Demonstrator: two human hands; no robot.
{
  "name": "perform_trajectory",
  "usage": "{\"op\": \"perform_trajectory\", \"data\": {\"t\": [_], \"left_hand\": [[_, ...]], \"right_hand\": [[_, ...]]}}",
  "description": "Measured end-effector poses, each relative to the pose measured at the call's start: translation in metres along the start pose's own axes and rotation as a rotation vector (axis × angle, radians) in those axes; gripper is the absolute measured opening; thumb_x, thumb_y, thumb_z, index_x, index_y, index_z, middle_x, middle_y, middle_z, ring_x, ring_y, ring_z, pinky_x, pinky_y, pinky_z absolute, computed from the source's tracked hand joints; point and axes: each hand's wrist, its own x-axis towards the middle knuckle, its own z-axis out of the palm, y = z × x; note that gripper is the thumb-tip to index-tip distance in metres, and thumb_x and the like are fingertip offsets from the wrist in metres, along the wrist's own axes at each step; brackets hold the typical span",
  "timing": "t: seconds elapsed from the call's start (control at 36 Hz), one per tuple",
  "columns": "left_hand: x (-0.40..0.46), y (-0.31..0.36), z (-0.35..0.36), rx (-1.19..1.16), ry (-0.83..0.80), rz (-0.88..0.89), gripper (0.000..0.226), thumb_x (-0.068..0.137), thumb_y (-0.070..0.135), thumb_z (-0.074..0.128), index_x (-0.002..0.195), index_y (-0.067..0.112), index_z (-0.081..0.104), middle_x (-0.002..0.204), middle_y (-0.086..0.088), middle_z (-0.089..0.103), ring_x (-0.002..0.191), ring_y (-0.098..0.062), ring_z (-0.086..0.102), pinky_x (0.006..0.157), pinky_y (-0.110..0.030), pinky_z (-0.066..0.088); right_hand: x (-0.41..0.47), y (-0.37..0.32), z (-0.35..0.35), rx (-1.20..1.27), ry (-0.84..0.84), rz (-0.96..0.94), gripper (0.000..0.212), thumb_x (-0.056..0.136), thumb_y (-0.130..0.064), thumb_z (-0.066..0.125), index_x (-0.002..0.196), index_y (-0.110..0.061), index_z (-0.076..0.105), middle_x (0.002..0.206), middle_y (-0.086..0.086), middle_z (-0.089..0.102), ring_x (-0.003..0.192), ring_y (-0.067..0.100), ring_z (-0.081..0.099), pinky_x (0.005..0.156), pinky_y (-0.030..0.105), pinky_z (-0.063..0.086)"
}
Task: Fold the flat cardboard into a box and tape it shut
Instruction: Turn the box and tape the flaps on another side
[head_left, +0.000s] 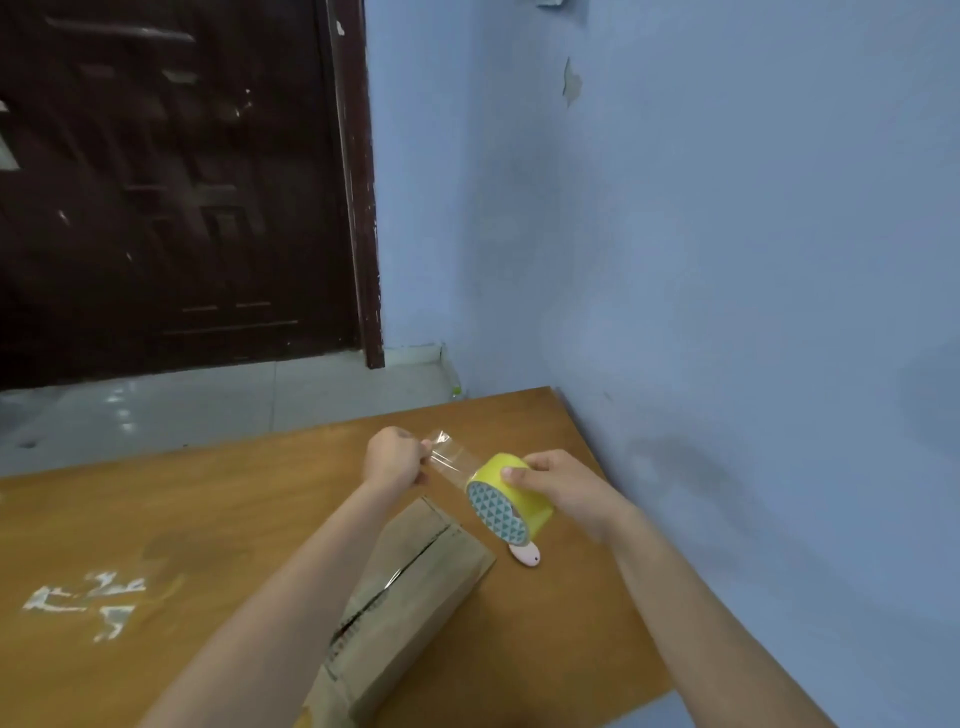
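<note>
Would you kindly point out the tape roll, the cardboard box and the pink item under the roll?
tape roll (511, 493), head view, on its yellow outer band.
cardboard box (415, 597), head view, on its top flap.
pink item (527, 556), head view, on its visible end; identity unclear.

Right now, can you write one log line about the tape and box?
left hand pinches tape strip | right hand grips tape roll | box folded, seam untaped

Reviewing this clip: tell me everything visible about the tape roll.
The tape roll is yellow-looking on its wound face, with a core printed in teal and white triangles. It is held in the air above the table, just beyond the cardboard box. The right hand grips it, thumb on the outer face. A clear strip runs from it to the left hand, which pinches the free end.
</note>
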Motion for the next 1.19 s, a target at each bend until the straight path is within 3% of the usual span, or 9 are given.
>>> {"op": "perform_trajectory", "data": {"t": [0.08,0.25,0.42,0.56,0.67,0.81,0.94,1.11,1.19], "left_hand": [[-0.002,-0.011,0.002,-0.049,0.012,-0.016,0.023,0.086,0.007,0.060,0.064,0.002,0.057,0.068,-0.017,0.062,0.041,-0.025,0.054,0.059,-0.043,0.054],[-0.003,-0.027,-0.002,-0.095,0.037,-0.047,0.023,0.085,0.007,0.062,0.064,0.003,0.057,0.059,-0.016,0.060,0.047,-0.026,0.057,0.069,-0.049,0.056],[-0.011,-0.035,0.005,0.011,0.026,-0.038,0.019,0.087,0.018,0.063,0.070,0.008,0.062,0.081,-0.017,0.069,0.077,-0.034,0.066,0.076,-0.040,0.053],[-0.014,-0.039,0.009,0.029,0.065,0.012,0.026,0.091,0.023,0.057,0.068,0.012,0.059,0.066,-0.007,0.061,0.065,-0.026,0.058,0.061,-0.032,0.041],[-0.009,-0.041,0.002,-0.070,0.081,0.020,0.029,0.091,0.020,0.058,0.064,0.011,0.059,0.059,-0.005,0.058,0.059,-0.022,0.052,0.060,-0.031,0.037],[-0.005,-0.043,-0.004,-0.269,0.039,-0.015,0.031,0.091,0.010,0.057,0.061,0.010,0.051,0.064,-0.003,0.060,0.054,-0.017,0.051,0.055,-0.028,0.036],[-0.008,-0.046,-0.006,-0.295,0.028,-0.048,0.029,0.090,0.010,0.059,0.061,0.010,0.053,0.067,-0.007,0.060,0.053,-0.018,0.050,0.055,-0.028,0.034],[-0.003,-0.043,-0.003,-0.208,0.065,-0.036,0.031,0.088,0.008,0.061,0.057,0.010,0.054,0.061,-0.007,0.056,0.055,-0.018,0.047,0.056,-0.026,0.034],[0.002,-0.045,0.002,-0.158,0.085,-0.054,0.032,0.088,0.011,0.061,0.056,0.012,0.056,0.057,-0.005,0.054,0.057,-0.020,0.046,0.060,-0.028,0.034]], "right_hand": [[0.000,0.001,0.004,-0.033,0.005,0.030,0.023,0.090,-0.030,0.061,0.084,-0.009,0.065,0.079,0.005,0.064,0.073,0.016,0.057,0.071,0.030,0.040],[0.000,0.007,0.010,-0.157,-0.005,0.087,0.027,0.088,-0.035,0.062,0.082,-0.009,0.061,0.079,0.011,0.059,0.075,0.023,0.056,0.071,0.034,0.040],[-0.001,0.013,0.011,-0.264,-0.020,0.137,0.032,0.085,-0.038,0.065,0.073,-0.010,0.059,0.071,0.009,0.056,0.065,0.020,0.052,0.064,0.030,0.036],[-0.002,0.022,0.001,-0.244,-0.046,0.111,0.031,0.085,-0.037,0.066,0.070,-0.010,0.059,0.068,0.007,0.054,0.064,0.019,0.051,0.063,0.029,0.036],[-0.006,0.031,-0.001,-0.188,-0.123,0.032,0.028,0.088,-0.035,0.064,0.061,-0.025,0.060,0.059,-0.012,0.053,0.054,0.004,0.049,0.055,0.019,0.038],[-0.008,0.043,0.004,0.039,-0.146,-0.080,0.023,0.086,-0.023,0.068,0.085,0.000,0.063,0.076,0.014,0.055,0.072,0.024,0.047,0.064,0.038,0.033],[-0.009,0.053,0.000,0.115,-0.033,-0.194,0.029,0.080,-0.031,0.068,0.074,-0.002,0.063,0.067,0.002,0.055,0.064,0.012,0.050,0.057,0.021,0.039],[-0.006,0.060,0.005,0.086,0.042,-0.200,0.032,0.082,-0.032,0.065,0.075,-0.001,0.060,0.068,0.004,0.050,0.065,0.013,0.047,0.056,0.023,0.037],[-0.005,0.058,0.010,0.081,0.060,-0.181,0.029,0.083,-0.035,0.060,0.072,-0.008,0.060,0.065,-0.001,0.049,0.062,0.010,0.045,0.053,0.020,0.036]]}}
